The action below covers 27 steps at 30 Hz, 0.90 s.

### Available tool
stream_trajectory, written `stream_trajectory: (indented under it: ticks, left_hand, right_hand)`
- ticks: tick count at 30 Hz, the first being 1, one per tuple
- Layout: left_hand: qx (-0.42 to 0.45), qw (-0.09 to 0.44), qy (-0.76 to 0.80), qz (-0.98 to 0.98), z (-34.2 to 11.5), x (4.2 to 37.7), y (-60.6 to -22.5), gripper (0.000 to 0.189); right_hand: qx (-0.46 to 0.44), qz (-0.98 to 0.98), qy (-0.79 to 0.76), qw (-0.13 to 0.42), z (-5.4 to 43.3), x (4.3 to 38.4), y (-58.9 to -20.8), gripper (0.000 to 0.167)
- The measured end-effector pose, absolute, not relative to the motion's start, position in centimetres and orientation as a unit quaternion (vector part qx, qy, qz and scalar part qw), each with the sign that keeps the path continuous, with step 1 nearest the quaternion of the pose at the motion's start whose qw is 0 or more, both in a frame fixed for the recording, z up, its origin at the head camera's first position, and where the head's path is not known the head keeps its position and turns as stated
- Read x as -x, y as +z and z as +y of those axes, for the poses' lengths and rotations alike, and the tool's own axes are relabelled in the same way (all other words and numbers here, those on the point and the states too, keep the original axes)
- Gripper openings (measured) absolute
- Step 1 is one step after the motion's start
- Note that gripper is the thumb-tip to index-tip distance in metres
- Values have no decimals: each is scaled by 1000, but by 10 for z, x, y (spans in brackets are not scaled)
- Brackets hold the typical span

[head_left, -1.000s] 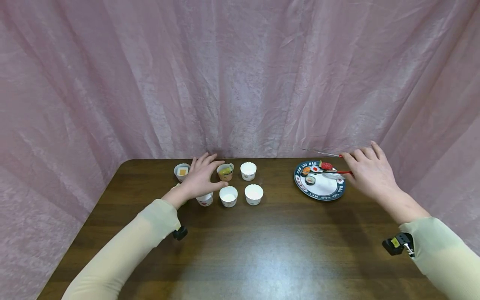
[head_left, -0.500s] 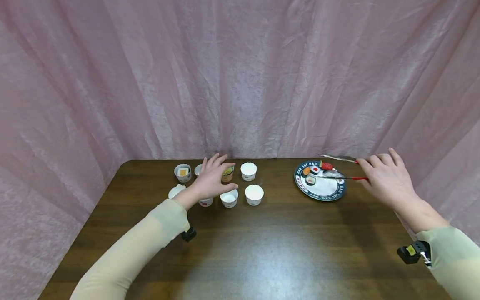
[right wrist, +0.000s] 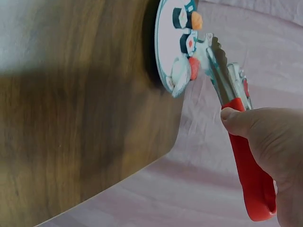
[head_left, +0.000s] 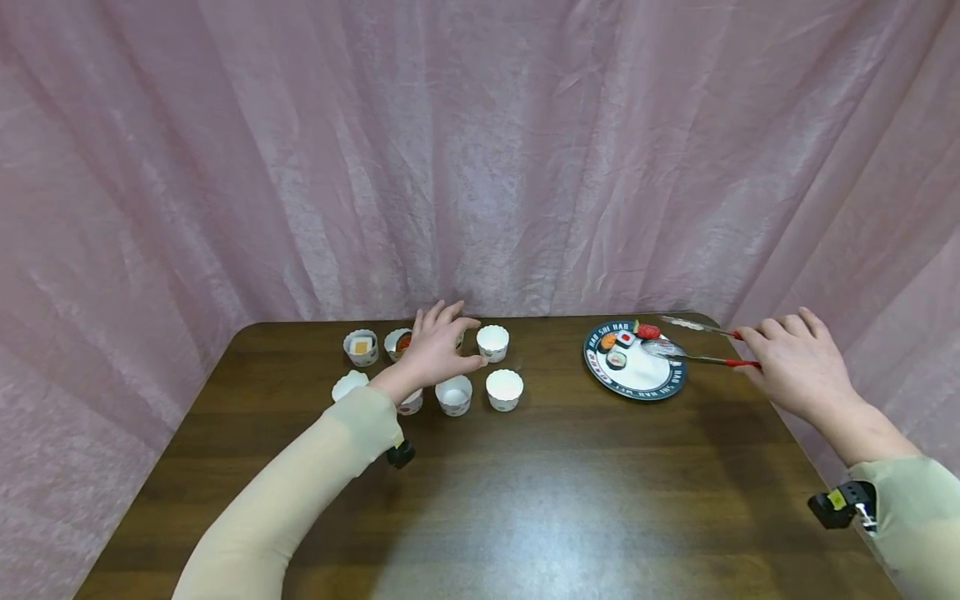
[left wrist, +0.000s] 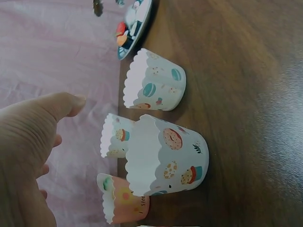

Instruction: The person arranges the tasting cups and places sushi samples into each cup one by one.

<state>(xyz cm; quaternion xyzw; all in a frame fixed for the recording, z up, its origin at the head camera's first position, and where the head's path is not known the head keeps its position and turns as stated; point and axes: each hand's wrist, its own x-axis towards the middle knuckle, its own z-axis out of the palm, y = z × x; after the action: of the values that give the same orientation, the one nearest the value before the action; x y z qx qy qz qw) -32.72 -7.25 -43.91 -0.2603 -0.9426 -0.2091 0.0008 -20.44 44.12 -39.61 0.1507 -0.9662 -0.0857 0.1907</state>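
Observation:
My left hand (head_left: 437, 350) hovers over the paper cups with its fingers spread and holds nothing. It hides part of the third cup in the back row, the orange paper cup (left wrist: 130, 201). My right hand (head_left: 798, 362) grips a pair of red-handled tongs (right wrist: 244, 161), whose arms stand apart at the right side of the plate (head_left: 645, 373). On that blue-rimmed plate lie a strawberry (head_left: 647, 331), several sushi pieces (head_left: 617, 360) and a whitish-grey piece (head_left: 662, 349) close to the lower tong arm. Nothing is visible between the tong tips.
Paper cups stand in two rows on the brown wooden table (head_left: 570, 500). The back-left cup (head_left: 361, 347) holds a yellow-and-white block, and its neighbour (head_left: 397, 343) something red. White cups (head_left: 504, 390) stand at the right end. A pink curtain (head_left: 480, 167) hangs behind the table.
My left hand has moved right across the cups, uncovering the second back cup. My right hand has drawn the tongs rightward, from over the plate to its right side.

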Motion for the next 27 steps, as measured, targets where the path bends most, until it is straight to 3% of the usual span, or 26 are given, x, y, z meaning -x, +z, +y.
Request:
stream_trajectory:
  ticks: [27]
  left_hand:
    - [203,-43,-180,-962,-58,361,-463,88]
  right_hand:
    - [-118,-983,-99,99,456,225,-404,27]
